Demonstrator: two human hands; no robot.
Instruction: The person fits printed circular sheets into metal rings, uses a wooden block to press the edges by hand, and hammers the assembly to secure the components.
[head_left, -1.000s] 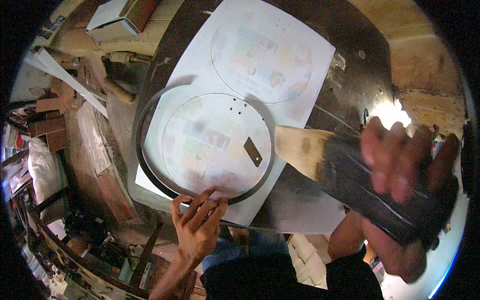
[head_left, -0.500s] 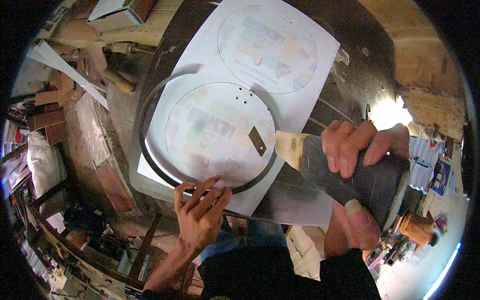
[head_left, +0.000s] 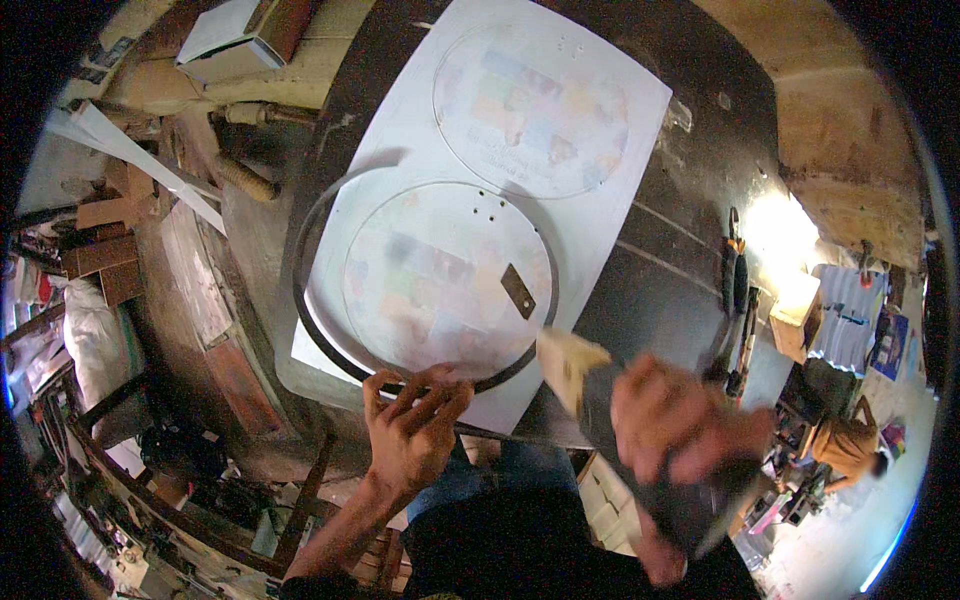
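My left hand (head_left: 415,430) curls its fingers over the near side of a dark flat strip bent into an open ring (head_left: 318,348), likely metal. This ring lies over the lower of two circles on a white sheet (head_left: 620,130), and its loose end stands out at the upper left. Inside the ring rests a small dark plate with a hole (head_left: 517,291). Closed around a long dark block (head_left: 600,395), my right hand (head_left: 680,420) is blurred by motion. The block's pale, worn end (head_left: 570,365) is beside the ring's right side; its other end is blurred.
Under the sheet is a dark worktop (head_left: 670,290). Orange-handled pliers (head_left: 738,260) lie at its right edge. A white box (head_left: 235,45) is at the far left, near pale strips (head_left: 150,160). A person in orange (head_left: 845,450) is low at the right.
My right hand and the block have swung down and a little left, toward me. The ring has shifted slightly, its loose end still raised off the circle. My left hand keeps its place on it.
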